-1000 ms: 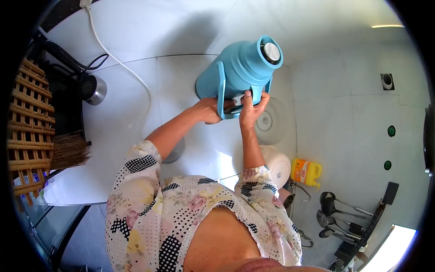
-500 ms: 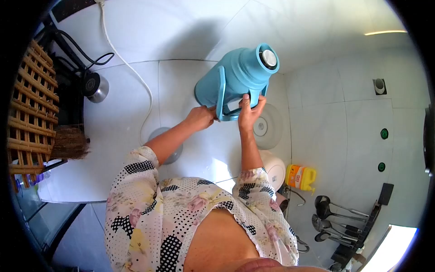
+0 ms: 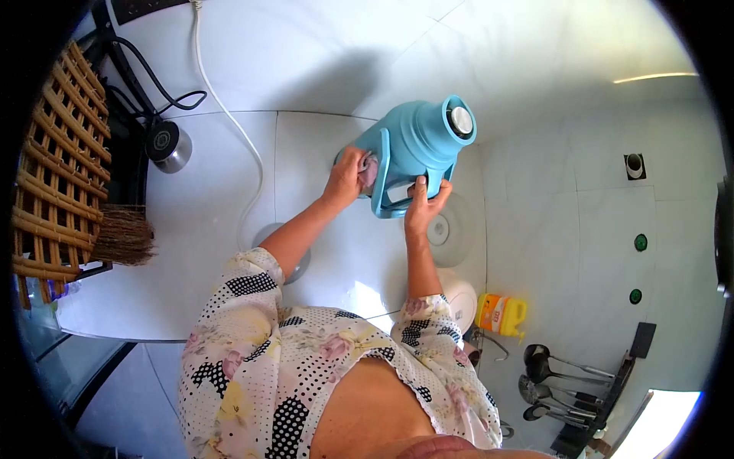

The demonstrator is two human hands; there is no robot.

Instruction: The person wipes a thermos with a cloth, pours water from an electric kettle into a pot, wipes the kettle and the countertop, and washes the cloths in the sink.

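A light-blue thermos jug (image 3: 419, 145) with a silver stopper and a long blue handle stands tilted on the white counter (image 3: 206, 252). My right hand (image 3: 424, 208) grips the lower end of the handle. My left hand (image 3: 348, 174) presses a small pinkish-grey cloth (image 3: 368, 170) against the jug's lower side, left of the handle.
A round grey lid (image 3: 451, 229) lies right of the jug, a white bowl (image 3: 462, 300) below it, a yellow bottle (image 3: 502, 315) beyond. A steel kettle base (image 3: 167, 145) with cords sits far left, beside a wicker basket (image 3: 53, 168) and a brush (image 3: 122, 239). Ladles (image 3: 550, 382) hang lower right.
My left hand has left the handle and moved up onto the jug's side with the cloth. The jug has shifted slightly; my right hand stays on the handle.
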